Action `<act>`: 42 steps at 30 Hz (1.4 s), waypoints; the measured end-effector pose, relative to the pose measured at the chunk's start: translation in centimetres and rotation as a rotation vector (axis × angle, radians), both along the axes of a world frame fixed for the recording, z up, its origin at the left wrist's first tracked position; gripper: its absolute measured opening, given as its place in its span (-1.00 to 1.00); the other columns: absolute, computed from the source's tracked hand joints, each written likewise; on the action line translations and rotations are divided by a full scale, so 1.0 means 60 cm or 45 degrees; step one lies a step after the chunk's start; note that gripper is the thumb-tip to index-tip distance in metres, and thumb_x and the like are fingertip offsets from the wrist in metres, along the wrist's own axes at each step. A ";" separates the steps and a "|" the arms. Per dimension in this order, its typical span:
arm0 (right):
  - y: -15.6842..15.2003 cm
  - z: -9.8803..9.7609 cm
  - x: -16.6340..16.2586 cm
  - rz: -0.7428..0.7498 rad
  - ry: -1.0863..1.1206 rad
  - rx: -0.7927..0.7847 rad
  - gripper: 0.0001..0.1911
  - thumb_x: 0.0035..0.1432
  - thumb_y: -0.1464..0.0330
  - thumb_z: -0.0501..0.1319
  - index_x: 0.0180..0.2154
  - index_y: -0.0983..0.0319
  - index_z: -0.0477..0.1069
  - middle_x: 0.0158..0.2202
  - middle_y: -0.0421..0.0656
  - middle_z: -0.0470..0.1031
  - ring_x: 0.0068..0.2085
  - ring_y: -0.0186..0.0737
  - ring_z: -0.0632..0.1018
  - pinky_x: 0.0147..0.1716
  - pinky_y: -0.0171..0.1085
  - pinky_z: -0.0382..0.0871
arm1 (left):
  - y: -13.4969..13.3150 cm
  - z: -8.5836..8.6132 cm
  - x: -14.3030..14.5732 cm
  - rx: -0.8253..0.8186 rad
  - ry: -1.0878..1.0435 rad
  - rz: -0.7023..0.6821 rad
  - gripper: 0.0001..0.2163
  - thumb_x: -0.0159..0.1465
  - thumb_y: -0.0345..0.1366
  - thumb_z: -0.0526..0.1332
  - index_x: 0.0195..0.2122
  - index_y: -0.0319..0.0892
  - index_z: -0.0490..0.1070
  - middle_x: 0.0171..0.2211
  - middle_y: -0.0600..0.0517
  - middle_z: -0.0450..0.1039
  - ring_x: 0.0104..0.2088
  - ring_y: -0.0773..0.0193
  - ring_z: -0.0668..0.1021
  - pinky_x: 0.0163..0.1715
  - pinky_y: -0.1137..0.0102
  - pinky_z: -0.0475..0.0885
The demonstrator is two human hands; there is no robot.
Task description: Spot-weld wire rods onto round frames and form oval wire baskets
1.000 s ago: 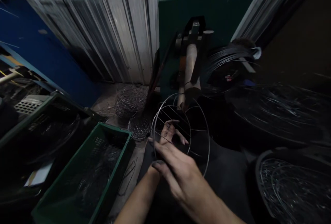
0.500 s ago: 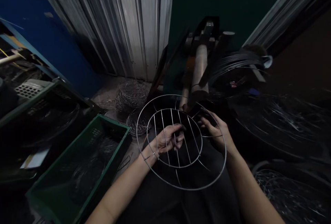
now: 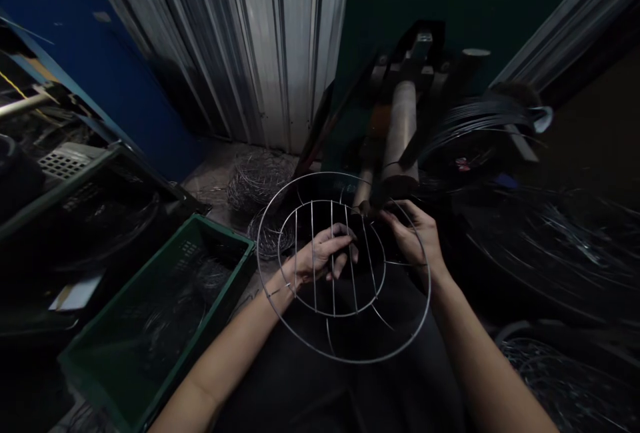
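A round wire rack [image 3: 349, 315] lies tilted in front of me, made of a large outer ring, a smaller inner ring and several straight bars, with short wires at the rings. My left hand [image 3: 325, 253] reaches beneath its left side; the fingers curl closed at the middle bars. My right hand [image 3: 414, 230] is at the far right of the outer ring, thumb and forefinger pinched close to a dark metal tip of the machine [image 3: 403, 120]. What sits between those fingertips is too dark to make out. The rack's far edge is beside the machine's lower rod [image 3: 364, 190].
A green plastic crate [image 3: 125, 280] with wire pieces stands at lower left. Tangled wire rings [image 3: 260, 183] lie on the floor by the corrugated metal wall [image 3: 250, 40]. A coil of dark wire [image 3: 470, 120] hangs right of the machine; a tub of wire pieces [image 3: 560, 366] stands at lower right.
The rack has shifted slightly left and up in view, while the machine appears farther right. My right hand's fingers have come together near the machine's tip.
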State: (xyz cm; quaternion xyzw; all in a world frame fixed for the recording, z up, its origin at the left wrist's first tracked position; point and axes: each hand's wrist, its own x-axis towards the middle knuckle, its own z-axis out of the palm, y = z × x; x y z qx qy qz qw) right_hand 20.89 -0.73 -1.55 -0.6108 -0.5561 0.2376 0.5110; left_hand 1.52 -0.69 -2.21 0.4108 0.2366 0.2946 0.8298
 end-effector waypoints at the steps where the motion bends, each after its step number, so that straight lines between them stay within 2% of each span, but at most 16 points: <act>1: 0.001 0.000 0.000 -0.024 0.003 0.008 -0.69 -0.02 0.13 0.28 -0.36 0.25 0.42 -0.37 -0.17 0.47 -0.34 -0.27 0.47 -0.35 -0.33 0.34 | 0.001 0.001 -0.001 0.010 0.001 -0.015 -0.73 0.17 -0.15 0.18 -0.25 -0.21 0.18 -0.53 0.10 0.40 -0.80 0.52 0.29 -0.89 0.64 0.10; 5: 0.004 0.004 -0.001 -0.092 0.003 -0.020 -0.66 -0.07 0.11 0.31 -0.42 0.25 0.37 -0.45 -0.20 0.43 -0.41 -0.30 0.43 -0.44 -0.35 0.30 | 0.003 0.010 -0.003 0.034 -0.017 -0.036 -0.74 0.20 -0.14 0.15 -0.24 -0.22 0.18 -0.56 0.10 0.41 -0.81 0.52 0.28 -0.88 0.64 0.11; 8: 0.006 0.009 -0.001 -0.099 -0.026 -0.024 -0.68 -0.06 0.13 0.31 -0.42 0.25 0.37 -0.44 -0.20 0.43 -0.41 -0.31 0.42 -0.41 -0.35 0.30 | 0.005 0.014 -0.003 0.039 -0.029 -0.024 -0.74 0.20 -0.15 0.15 -0.25 -0.23 0.18 -0.57 0.10 0.41 -0.83 0.52 0.25 -0.89 0.63 0.11; 13: 0.013 0.007 0.006 -0.094 -0.033 -0.022 -0.68 -0.06 0.14 0.30 -0.39 0.25 0.39 -0.41 -0.20 0.45 -0.39 -0.31 0.42 -0.34 -0.32 0.31 | 0.015 0.008 0.002 0.039 -0.065 -0.025 -0.74 0.20 -0.15 0.15 -0.25 -0.22 0.18 -0.57 0.10 0.42 -0.82 0.52 0.26 -0.88 0.63 0.11; 23: 0.027 0.004 -0.001 -0.046 0.034 0.006 -0.72 -0.06 0.17 0.29 -0.37 0.25 0.40 -0.42 -0.21 0.44 -0.42 -0.32 0.43 -0.40 -0.34 0.32 | 0.020 0.007 -0.005 0.093 0.043 -0.022 -0.75 0.21 -0.14 0.15 -0.25 -0.22 0.20 -0.55 0.08 0.42 -0.78 0.53 0.28 -0.79 0.61 0.12; 26: -0.001 0.011 0.012 -0.020 0.066 0.003 -0.69 -0.02 0.15 0.26 -0.31 0.25 0.41 -0.35 -0.16 0.47 -0.35 -0.27 0.47 -0.35 -0.31 0.37 | 0.028 0.012 -0.005 0.079 0.039 -0.088 -0.76 0.22 -0.13 0.13 -0.28 -0.21 0.19 -0.54 0.06 0.43 -0.79 0.59 0.20 -0.76 0.62 0.12; 29: -0.071 0.016 0.027 -0.032 -0.010 -0.099 -0.62 0.04 0.14 0.22 -0.16 0.25 0.41 -0.23 -0.10 0.49 -0.23 -0.20 0.51 -0.23 -0.23 0.41 | 0.027 0.010 -0.002 0.062 0.020 -0.154 -0.76 0.21 -0.13 0.14 -0.30 -0.19 0.15 -0.52 0.07 0.43 -0.80 0.61 0.14 -0.79 0.64 0.08; 32: -0.132 0.016 0.028 0.037 -0.031 -0.220 -0.51 0.05 0.16 0.23 0.02 0.20 0.35 -0.09 -0.09 0.47 -0.12 -0.16 0.50 -0.13 -0.18 0.40 | 0.007 0.000 0.007 0.088 -0.036 -0.023 -0.71 0.22 -0.08 0.13 -0.31 -0.14 0.06 -0.55 0.11 0.42 -0.83 0.58 0.15 -0.84 0.65 0.06; 34: -0.139 0.016 0.016 -0.060 -0.025 -0.158 -0.57 0.07 0.17 0.22 -0.03 0.19 0.40 -0.12 -0.11 0.49 -0.13 -0.17 0.51 -0.13 -0.20 0.40 | -0.012 -0.010 0.015 0.103 -0.091 0.124 -0.69 0.22 -0.03 0.10 -0.31 -0.12 0.02 -0.53 0.12 0.44 -0.83 0.54 0.19 -0.85 0.65 0.09; 37: -0.102 0.019 -0.004 -0.184 -0.014 -0.046 -0.70 0.06 0.16 0.23 -0.24 0.21 0.49 -0.25 -0.13 0.52 -0.21 -0.19 0.52 -0.21 -0.24 0.41 | -0.033 -0.020 0.024 0.122 -0.102 0.271 -0.66 0.20 0.00 0.12 -0.29 -0.09 -0.01 -0.50 0.12 0.47 -0.79 0.46 0.32 -0.83 0.60 0.22; 42: -0.041 0.021 -0.012 -0.271 -0.019 -0.005 -0.67 -0.02 0.13 0.27 -0.31 0.25 0.45 -0.36 -0.14 0.49 -0.34 -0.24 0.49 -0.37 -0.30 0.38 | -0.029 -0.021 0.028 0.131 -0.109 0.395 -0.65 0.20 -0.01 0.13 -0.28 -0.09 -0.02 -0.56 0.13 0.46 -0.79 0.44 0.34 -0.81 0.61 0.23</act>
